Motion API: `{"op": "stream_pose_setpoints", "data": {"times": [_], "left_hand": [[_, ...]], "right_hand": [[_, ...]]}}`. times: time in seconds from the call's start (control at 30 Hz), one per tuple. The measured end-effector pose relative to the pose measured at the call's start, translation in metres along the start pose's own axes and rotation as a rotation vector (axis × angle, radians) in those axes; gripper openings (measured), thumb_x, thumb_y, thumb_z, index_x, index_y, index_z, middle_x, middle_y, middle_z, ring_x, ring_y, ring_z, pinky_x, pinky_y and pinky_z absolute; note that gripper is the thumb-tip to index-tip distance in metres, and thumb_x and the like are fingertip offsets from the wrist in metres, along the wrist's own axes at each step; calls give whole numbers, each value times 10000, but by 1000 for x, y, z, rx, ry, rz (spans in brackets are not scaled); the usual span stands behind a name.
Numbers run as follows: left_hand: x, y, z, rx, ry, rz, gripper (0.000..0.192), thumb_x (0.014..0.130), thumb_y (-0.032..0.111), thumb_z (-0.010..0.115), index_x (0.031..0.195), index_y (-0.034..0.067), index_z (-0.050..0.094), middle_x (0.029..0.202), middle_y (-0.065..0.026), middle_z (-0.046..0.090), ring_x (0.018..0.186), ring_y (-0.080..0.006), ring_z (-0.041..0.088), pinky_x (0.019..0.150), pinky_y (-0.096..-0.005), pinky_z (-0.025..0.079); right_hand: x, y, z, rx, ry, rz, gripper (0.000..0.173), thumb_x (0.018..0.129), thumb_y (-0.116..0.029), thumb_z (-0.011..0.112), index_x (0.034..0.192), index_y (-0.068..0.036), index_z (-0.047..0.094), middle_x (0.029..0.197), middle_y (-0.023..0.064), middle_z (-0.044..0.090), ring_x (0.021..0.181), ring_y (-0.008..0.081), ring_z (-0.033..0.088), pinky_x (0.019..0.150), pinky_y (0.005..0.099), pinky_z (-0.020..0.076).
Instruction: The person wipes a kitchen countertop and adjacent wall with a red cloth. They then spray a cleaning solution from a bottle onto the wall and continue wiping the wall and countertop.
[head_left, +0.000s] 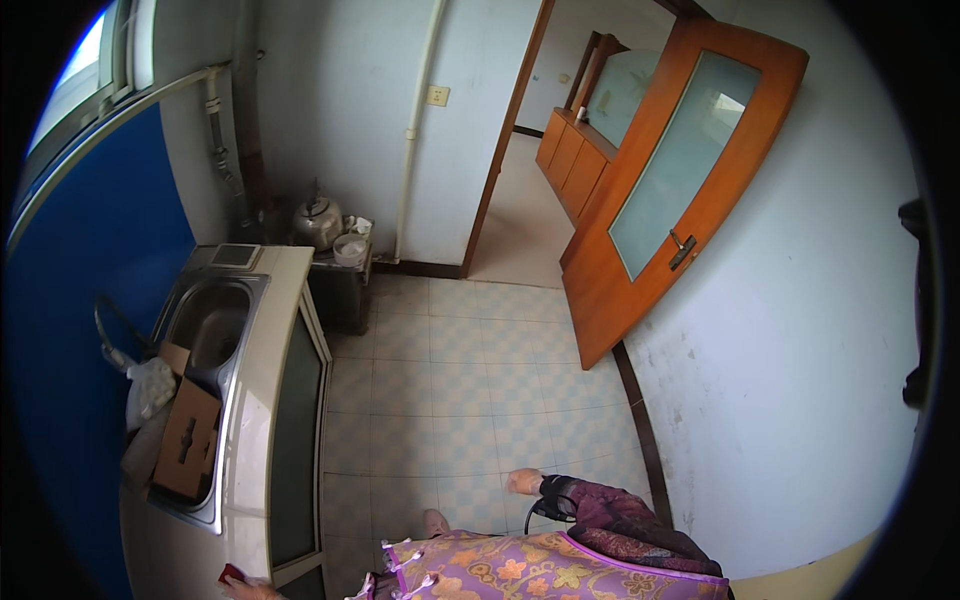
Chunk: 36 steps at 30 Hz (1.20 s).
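At the bottom left, my left hand (251, 589) has its fingers on a small dark red item (231, 574), perhaps a cloth or sponge, over the near end of the pale countertop (247, 480). The picture's lower edge cuts off part of that hand. My right hand (525, 481) hangs over the tiled floor, away from any object. It is blurred, and its finger posture is hard to make out. A black strap or cord is around the right wrist.
A steel sink (214, 322) holds an open cardboard box (187, 439), with a white plastic bag (150, 390) beside it. A metal kettle (319, 223) stands on a low dark stand (337, 296). An orange wooden door (720, 195) is swung inward at the right wall.
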<state>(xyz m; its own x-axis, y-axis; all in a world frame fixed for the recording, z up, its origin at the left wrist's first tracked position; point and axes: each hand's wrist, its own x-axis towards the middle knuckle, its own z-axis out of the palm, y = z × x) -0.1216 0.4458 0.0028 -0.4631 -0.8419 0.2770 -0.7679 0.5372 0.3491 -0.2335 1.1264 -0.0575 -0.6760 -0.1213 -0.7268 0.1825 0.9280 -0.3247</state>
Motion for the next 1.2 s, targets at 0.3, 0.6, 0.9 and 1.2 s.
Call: {"op": "stream_pose_setpoints", "data": {"times": [0.3, 0.6, 0.9, 1.2], "left_hand": [[23, 6, 68, 212, 127, 17, 490, 830, 345, 599, 1261, 112, 573, 1378, -182, 478, 1181, -415, 511, 910, -544, 466], [16, 14, 61, 201, 82, 17, 520, 909, 382, 506, 1337, 90, 556, 1492, -226, 421, 1317, -446, 453, 947, -586, 435], [8, 8, 73, 213, 237, 97, 589, 911, 373, 492, 1429, 96, 472, 1524, -202, 396, 1387, -444, 375, 1035, -612, 370], [12, 1, 85, 121, 383, 192, 498, 920, 287, 523, 1373, 82, 497, 1487, -225, 435, 1311, -464, 458, 982, -621, 414]], "right_hand": [[12, 6, -55, 188, 215, -32, 320, 855, -368, 612, 981, -93, 716, 975, 138, 721, 940, 313, 676, 829, 411, 519], [15, -15, -31, 14, -79, -57, 306, 890, -378, 605, 1007, -112, 703, 997, 121, 717, 959, 284, 672, 835, 399, 512], [42, -86, -60, 44, 67, -121, 341, 864, -367, 568, 1020, -91, 692, 1001, 172, 706, 960, 340, 667, 831, 437, 507], [36, -112, -51, 52, 51, -227, 350, 838, -396, 622, 988, -88, 691, 954, 164, 706, 913, 322, 666, 799, 426, 504]]}}
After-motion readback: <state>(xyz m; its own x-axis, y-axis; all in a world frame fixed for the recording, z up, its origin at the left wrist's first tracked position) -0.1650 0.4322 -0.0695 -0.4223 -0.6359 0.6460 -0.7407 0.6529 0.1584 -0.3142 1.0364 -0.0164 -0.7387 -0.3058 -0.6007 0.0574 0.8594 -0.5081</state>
